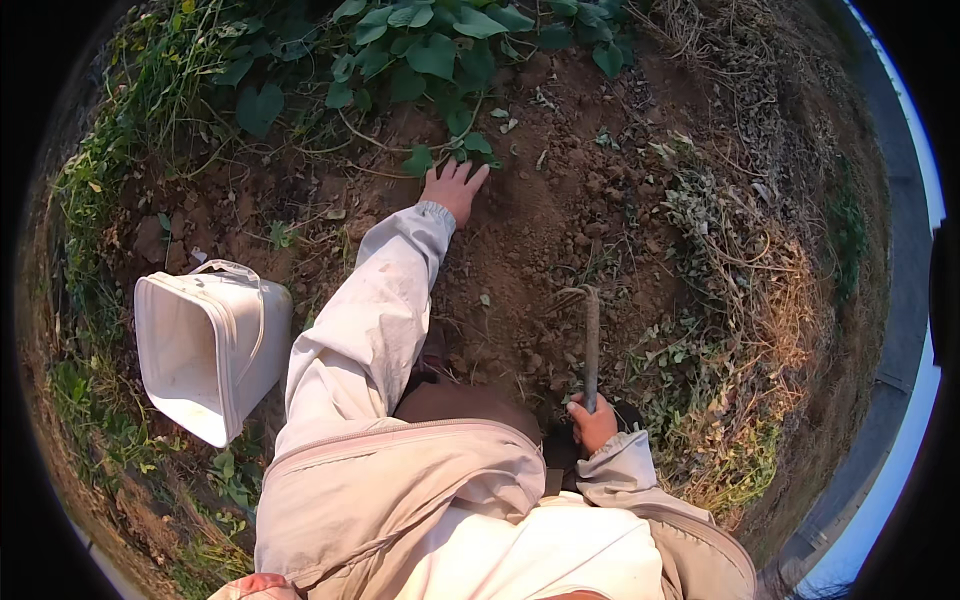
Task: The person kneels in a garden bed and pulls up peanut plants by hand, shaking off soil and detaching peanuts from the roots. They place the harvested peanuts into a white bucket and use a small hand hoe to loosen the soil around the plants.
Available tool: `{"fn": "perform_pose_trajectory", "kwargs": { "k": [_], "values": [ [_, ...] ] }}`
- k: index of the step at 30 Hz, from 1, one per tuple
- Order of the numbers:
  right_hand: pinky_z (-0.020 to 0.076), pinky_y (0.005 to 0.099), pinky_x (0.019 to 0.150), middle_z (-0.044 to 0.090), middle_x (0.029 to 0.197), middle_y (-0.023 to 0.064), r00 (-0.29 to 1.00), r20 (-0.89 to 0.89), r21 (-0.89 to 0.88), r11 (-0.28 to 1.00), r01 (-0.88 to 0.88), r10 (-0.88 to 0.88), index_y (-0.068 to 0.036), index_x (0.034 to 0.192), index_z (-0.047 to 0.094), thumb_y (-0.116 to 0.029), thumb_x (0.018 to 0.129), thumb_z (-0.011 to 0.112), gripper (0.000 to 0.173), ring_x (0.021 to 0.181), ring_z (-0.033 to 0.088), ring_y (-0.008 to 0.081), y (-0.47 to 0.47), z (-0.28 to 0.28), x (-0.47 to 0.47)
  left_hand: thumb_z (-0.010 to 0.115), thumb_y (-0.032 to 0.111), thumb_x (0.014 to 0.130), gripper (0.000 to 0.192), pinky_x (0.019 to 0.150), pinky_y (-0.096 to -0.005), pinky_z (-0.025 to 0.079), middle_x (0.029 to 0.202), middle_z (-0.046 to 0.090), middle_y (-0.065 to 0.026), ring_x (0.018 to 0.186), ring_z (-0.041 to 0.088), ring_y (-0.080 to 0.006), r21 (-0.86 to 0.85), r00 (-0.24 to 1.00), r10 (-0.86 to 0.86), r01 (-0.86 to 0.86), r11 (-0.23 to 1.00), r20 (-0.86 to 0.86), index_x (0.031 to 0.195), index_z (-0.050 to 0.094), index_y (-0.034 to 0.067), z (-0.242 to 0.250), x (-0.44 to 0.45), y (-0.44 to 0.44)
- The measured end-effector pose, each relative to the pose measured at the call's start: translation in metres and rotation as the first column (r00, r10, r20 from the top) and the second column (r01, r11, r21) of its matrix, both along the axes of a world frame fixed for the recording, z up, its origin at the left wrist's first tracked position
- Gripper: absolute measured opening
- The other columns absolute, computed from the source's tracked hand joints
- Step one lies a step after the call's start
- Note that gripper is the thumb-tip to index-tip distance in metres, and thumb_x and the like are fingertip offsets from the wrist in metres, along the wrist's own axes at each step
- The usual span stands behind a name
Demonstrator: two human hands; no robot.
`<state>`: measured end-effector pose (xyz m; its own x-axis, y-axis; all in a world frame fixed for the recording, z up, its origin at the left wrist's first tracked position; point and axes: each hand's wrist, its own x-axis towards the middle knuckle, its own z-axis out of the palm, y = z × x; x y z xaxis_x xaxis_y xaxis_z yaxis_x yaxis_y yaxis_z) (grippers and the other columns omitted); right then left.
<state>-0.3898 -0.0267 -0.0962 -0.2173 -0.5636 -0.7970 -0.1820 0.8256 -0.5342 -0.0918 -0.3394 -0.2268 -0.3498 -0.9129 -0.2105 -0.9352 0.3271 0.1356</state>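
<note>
My left hand point(454, 193) reaches forward, palm down and fingers apart, over the brown soil point(525, 217). Its fingertips are at the small leaves of a trailing vine point(417, 160), and whether they touch them I cannot tell. My right hand point(594, 424) is closed around the lower end of the wooden handle of a short hand rake point(592, 345). The rake's curved tines point(568, 298) point left, close to the loose soil. Part of the handle is hidden inside my fist.
A white plastic bucket point(255, 322) with a handle lies tipped on its side at the left, its mouth towards me. Heart-shaped green leaves point(433, 56) grow thickly ahead. Dried, pulled vines point(750, 247) form a heap along the right. Grass and weeds point(97, 202) border the left.
</note>
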Motion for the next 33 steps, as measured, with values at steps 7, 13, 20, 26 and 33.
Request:
{"fn": "perform_pose_trajectory", "kwargs": {
  "k": [7, 13, 20, 26, 33],
  "values": [
    [0.0361, 0.0224, 0.044, 0.049, 0.06, -0.0013, 0.993, 0.117, -0.332, 0.943, 0.011, 0.03, -0.003, 0.103, 0.053, -0.019, 0.084, 0.064, 0.027, 0.047, 0.044, 0.0072, -0.168, 0.035, 0.069, 0.053, 0.021, 0.084, 0.07, 0.11, -0.0536, 0.007, 0.138, 0.039, -0.0183, 0.135, 0.026, -0.0331, -0.07, 0.964, 0.26, -0.263, 0.962, -0.054, 0.143, 0.017, 0.033, 0.022, 0.116, -0.108],
    [0.0456, 0.0331, 0.059, 0.059, 0.073, 0.0084, 0.993, 0.017, -0.426, 0.9, -0.095, 0.113, -0.006, 0.101, 0.053, -0.022, 0.083, 0.064, 0.027, 0.065, 0.059, 0.0203, -0.232, -0.067, 0.171, 0.059, 0.034, 0.083, 0.066, 0.096, -0.0389, 0.037, 0.126, 0.051, -0.0169, 0.115, 0.049, -0.033, -0.146, 0.891, 0.364, -0.412, 0.899, -0.271, 0.141, 0.028, 0.025, 0.079, 0.216, -0.156],
    [0.0455, 0.0406, 0.072, 0.061, 0.083, 0.0178, 0.833, -0.165, 0.093, 0.849, -0.52, 0.528, -0.006, 0.106, 0.055, -0.03, 0.08, 0.064, 0.037, 0.081, 0.06, 0.036, -0.103, -0.07, 0.099, 0.046, 0.044, 0.087, 0.057, 0.097, -0.0368, 0.036, 0.129, 0.048, -0.0189, 0.119, 0.046, -0.0339, 0.08, 0.709, 0.485, -0.523, 0.849, -0.512, 0.136, 0.038, 0.016, -0.007, 0.267, -0.18],
    [0.0405, 0.0275, 0.054, 0.055, 0.068, 0.0047, 0.952, -0.213, -0.026, 0.973, -0.23, 0.219, -0.002, 0.101, 0.056, -0.02, 0.081, 0.067, 0.029, 0.057, 0.051, 0.0132, -0.123, 0.026, 0.044, 0.057, 0.029, 0.085, 0.059, 0.096, -0.0316, 0.038, 0.127, 0.052, -0.0126, 0.115, 0.05, -0.0261, 0.241, 0.425, 0.486, -0.51, 0.826, -0.764, 0.138, 0.036, 0.016, -0.045, 0.287, -0.166],
    [0.0382, 0.0254, 0.042, 0.046, 0.06, 0.0002, 0.926, 0.235, -0.571, 0.729, 0.377, -0.294, -0.001, 0.102, 0.048, -0.012, 0.088, 0.059, 0.02, 0.043, 0.041, 0.0091, -0.311, -0.008, 0.117, 0.061, 0.007, 0.075, 0.075, 0.104, -0.0311, 0.028, 0.14, 0.036, -0.0175, 0.127, 0.038, -0.025, -0.005, 0.374, 0.337, -0.676, 0.737, -0.864, 0.142, 0.026, 0.007, 0.037, 0.201, -0.073]
  ]
}}
